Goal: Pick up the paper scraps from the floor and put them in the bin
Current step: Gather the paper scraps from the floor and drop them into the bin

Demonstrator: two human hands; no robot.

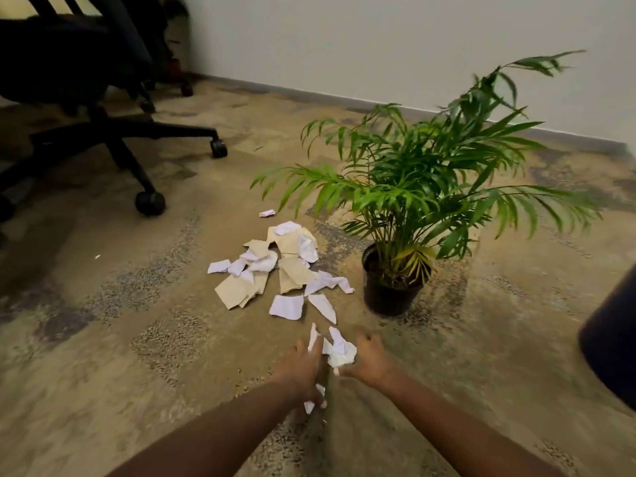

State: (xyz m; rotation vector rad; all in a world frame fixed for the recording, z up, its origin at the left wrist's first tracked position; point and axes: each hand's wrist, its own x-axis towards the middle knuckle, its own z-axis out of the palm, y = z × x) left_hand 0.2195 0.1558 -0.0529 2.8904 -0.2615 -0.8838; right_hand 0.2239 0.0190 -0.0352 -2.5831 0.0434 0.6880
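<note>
Both hands low over the carpet (103, 339): left hand (299, 364) and right hand (370, 361) have fingers curled round white scraps (339, 351). Loose pile (275, 266) lies at twelve o'clock, long axis running eleven-to-five, plant pot (392, 294) at one.

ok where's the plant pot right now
In the head view the black plant pot stands on the carpet right of centre, just right of the paper scraps and ahead of the right hand.
</note>
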